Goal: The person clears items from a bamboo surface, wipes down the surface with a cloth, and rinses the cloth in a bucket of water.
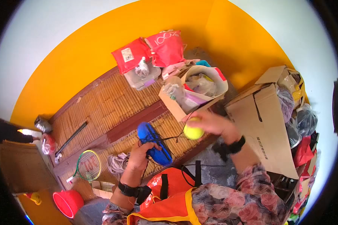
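Observation:
My left hand [139, 154] is closed on a blue oblong object [154, 144] with dark cord around it, held above the bamboo-slat surface. Farther right, my right hand [210, 123] is at a yellow-green ball [193, 129], its fingers over the ball's top and right side and somewhat blurred. A thin dark cord runs between the blue object and the ball. Just beyond my right hand stands an open cardboard box [172, 103] with plastic-wrapped things in it.
Red bags [165, 47] sit at the back. On the left are a small racket [89, 165], a black rod [71, 138], coiled rope [117, 164] and a red bucket [68, 203]. Large cardboard [264, 127] stands at right. Another person's arm [11, 131] shows far left.

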A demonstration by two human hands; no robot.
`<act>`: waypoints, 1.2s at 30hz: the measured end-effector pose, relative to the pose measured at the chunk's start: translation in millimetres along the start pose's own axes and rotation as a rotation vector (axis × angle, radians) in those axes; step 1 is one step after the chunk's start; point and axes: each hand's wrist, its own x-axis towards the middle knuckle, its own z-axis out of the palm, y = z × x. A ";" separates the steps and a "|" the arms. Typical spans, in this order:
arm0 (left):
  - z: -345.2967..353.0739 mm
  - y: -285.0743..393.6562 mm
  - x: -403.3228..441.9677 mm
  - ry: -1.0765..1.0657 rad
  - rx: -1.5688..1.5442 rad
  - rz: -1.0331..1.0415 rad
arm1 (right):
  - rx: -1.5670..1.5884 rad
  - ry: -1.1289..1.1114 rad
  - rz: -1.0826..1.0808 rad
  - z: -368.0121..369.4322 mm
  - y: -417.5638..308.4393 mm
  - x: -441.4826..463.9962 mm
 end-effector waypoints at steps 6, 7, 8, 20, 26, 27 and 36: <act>37.4 6.4 18.4 0.083 0.297 0.092 | 0.080 0.403 -0.272 91.4 51.8 21.8; 40.9 7.0 16.8 0.072 0.300 0.075 | -0.129 0.611 -0.488 101.1 51.5 19.6; 47.4 11.4 16.0 -0.011 0.370 -0.020 | -0.143 0.642 -0.447 103.2 52.5 18.1; 139.3 -37.6 74.0 -0.440 0.990 0.276 | 0.032 0.902 -0.233 5.6 104.6 0.9; 204.7 0.2 101.1 -0.497 0.920 0.690 | 0.633 0.972 -0.210 -103.2 95.8 -1.8; 196.7 -3.5 107.0 -0.484 0.919 0.679 | 0.635 0.960 -0.197 -124.0 99.4 3.2; 98.9 -56.9 102.3 -0.026 0.408 -0.093 | 1.039 0.665 -0.097 -247.9 209.5 152.2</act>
